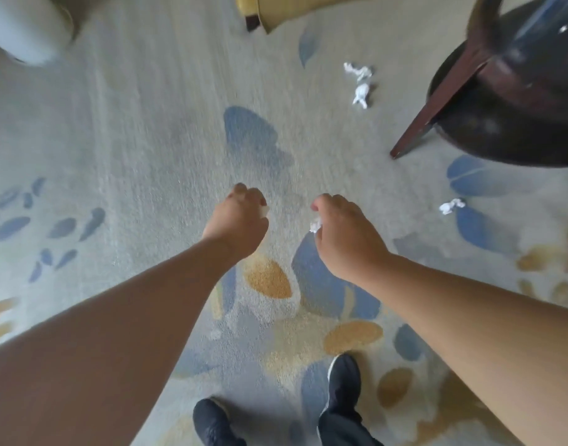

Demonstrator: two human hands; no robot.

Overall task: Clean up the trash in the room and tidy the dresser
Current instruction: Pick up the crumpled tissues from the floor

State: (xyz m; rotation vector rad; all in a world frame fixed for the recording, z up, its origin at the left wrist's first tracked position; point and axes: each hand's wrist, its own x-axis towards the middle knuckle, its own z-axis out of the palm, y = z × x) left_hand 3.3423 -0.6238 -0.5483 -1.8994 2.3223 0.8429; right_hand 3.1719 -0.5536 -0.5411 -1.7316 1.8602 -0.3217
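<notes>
Over the patterned carpet (147,140), both hands are curled round trash. The left hand (241,217) is closed on a pale scrap (265,211), of which only an edge shows by the knuckles. The right hand (344,233) pinches a small white wad (315,226) at its thumb side.

The pickup looks under way but far from done. A twisted tissue clump (361,86) lies on the carpet further ahead, near the dark wooden leg (437,107) of a piece of furniture. Another crumpled bit (451,206) lies well off to the right of the right hand. No bin shows, so the held pieces have yet to be thrown away. The dresser is out of view, and I cannot tell whether it has been tidied.
</notes>
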